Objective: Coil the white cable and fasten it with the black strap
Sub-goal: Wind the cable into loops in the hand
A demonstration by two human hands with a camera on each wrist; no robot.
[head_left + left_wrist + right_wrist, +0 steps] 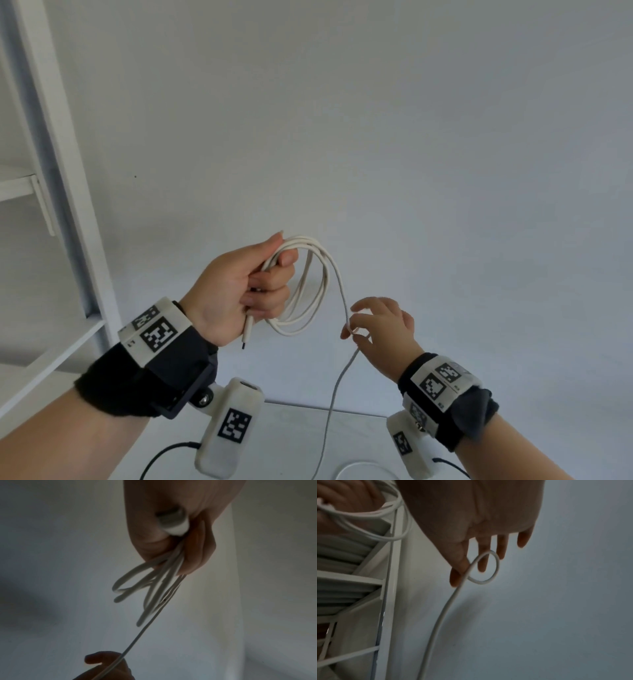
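My left hand [270,277] is raised in front of the wall and grips several loops of the white cable [320,274]. Its plug end [248,329] hangs below the fist. In the left wrist view the loops [154,588] fan out from the curled fingers [193,555]. One strand leaves the coil and drops to my right hand [356,332], lower and to the right, where thumb and forefinger pinch it. In the right wrist view the cable [488,568] makes a small loop at that hand's fingertips [457,574]. No black strap shows in any view.
The cable's free length [330,418] falls to the white table [291,442], where slack [363,467] curls at the bottom edge. A white shelf unit [68,178] stands at the left against the plain wall. Black camera wires [161,455] trail from my wrists.
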